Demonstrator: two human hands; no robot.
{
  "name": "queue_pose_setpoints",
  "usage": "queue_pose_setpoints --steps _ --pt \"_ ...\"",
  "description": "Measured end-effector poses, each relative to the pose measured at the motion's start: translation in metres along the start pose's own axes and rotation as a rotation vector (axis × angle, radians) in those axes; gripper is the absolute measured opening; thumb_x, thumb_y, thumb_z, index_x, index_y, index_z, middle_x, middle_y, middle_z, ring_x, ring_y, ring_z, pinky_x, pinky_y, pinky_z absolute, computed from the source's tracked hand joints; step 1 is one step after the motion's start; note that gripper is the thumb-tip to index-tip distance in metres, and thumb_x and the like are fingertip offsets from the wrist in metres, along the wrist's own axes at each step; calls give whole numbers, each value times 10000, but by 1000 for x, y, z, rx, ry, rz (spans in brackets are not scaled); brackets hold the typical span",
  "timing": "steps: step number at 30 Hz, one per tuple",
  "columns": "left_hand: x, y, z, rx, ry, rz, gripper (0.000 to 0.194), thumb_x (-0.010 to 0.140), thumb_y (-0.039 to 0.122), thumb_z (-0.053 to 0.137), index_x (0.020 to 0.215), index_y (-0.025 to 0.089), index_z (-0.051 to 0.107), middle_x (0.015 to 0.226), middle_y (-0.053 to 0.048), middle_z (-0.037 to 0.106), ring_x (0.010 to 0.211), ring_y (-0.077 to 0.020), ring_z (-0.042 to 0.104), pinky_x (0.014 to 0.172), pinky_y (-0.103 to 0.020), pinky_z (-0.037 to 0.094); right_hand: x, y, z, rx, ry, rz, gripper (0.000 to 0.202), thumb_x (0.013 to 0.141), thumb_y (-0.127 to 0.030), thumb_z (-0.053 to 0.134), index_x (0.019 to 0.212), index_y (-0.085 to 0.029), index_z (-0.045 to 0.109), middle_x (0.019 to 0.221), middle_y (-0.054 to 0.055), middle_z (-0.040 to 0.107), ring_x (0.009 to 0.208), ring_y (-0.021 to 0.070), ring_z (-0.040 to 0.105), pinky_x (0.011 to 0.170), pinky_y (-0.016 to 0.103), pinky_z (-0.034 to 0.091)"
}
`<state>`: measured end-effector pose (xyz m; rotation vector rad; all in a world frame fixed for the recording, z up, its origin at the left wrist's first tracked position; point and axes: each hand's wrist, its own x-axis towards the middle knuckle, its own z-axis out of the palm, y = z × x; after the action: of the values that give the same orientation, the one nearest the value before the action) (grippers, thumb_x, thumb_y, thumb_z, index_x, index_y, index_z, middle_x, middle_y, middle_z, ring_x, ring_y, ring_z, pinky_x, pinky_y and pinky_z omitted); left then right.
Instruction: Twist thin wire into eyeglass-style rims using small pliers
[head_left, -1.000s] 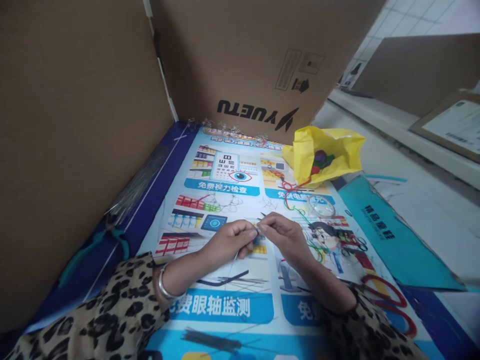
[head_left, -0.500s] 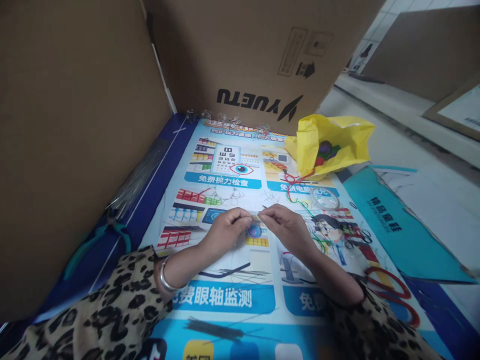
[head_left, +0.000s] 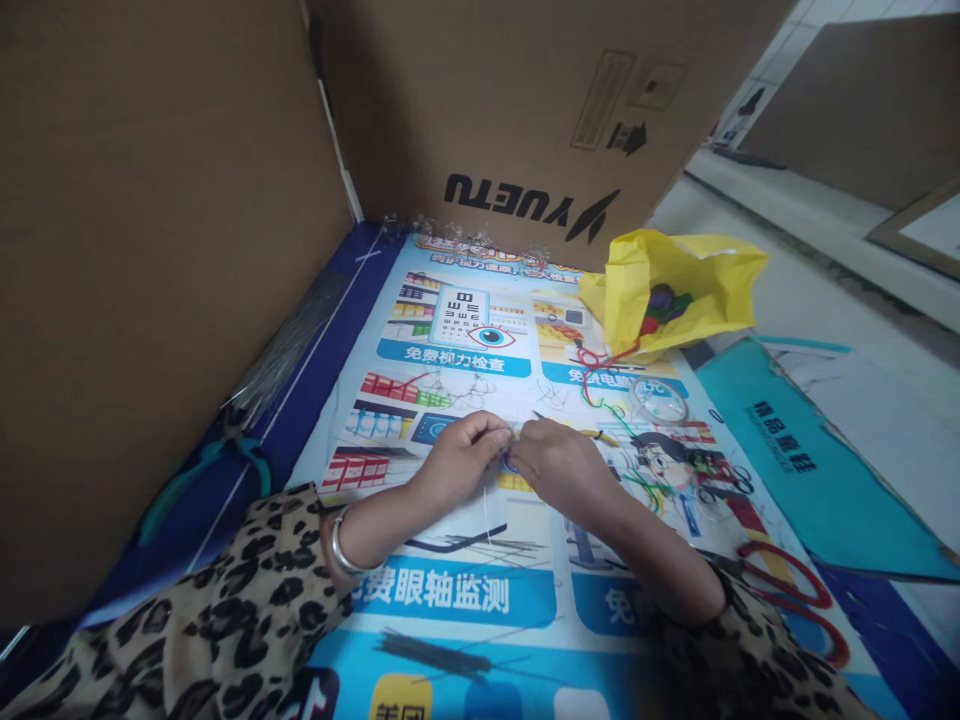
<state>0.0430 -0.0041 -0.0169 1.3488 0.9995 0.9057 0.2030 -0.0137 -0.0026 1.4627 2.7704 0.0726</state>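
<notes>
Over the middle of the printed sheet, my left hand (head_left: 469,458) is closed in a pinch, its fingertips almost touching those of my right hand. What it pinches is too small to make out. A thin white thread (head_left: 487,515) hangs below these fingers. My right hand (head_left: 566,465) is closed too, knuckles up, with a small dark pointed tip (head_left: 538,415) showing beyond its fingers. The rest of that item is hidden. Below the hands lies a bundle of thin dark wires (head_left: 431,652), with a few loose wires (head_left: 502,548) above it.
At the left, teal-handled pliers (head_left: 202,470) lie beside long thin wires (head_left: 289,335). Red-handled scissors (head_left: 799,590) are at the right. A yellow bag (head_left: 686,270) holding coloured balls, a clear tape roll (head_left: 660,400) and coloured threads (head_left: 592,370) lie farther back. Cardboard walls (head_left: 517,110) enclose the back and left.
My right hand has turned over so its knuckles face up more. A white thread now shows hanging below my left fingers. The whole view has shifted slightly.
</notes>
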Motion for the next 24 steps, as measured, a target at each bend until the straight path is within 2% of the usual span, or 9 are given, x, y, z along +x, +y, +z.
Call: queue_pose_setpoints --steps 6,11,24 --pt "0 -2 2 -79 27 -15 168 783 280 517 669 159 542 562 34 460 570 -104 407 596 -234 347 7 -5 -7 -64 -94 9 198 821 -151 464 716 -173 629 740 59 615 687 162 525 596 271 307" --pt "1 -3 2 -106 44 -34 157 786 265 503 678 156 537 570 38 459 551 -94 388 582 -230 339 12 -9 -11 -135 -100 0 190 768 -102 465 675 -163 619 673 73 608 640 175 543 560 278 295" --pt "0 -2 2 -112 57 -37 151 783 259 508 677 154 532 572 39 467 557 -95 395 573 -227 326 15 -7 -13 -79 -109 7 213 802 -161 430 733 -166 632 735 63 633 665 163 561 574 266 316"
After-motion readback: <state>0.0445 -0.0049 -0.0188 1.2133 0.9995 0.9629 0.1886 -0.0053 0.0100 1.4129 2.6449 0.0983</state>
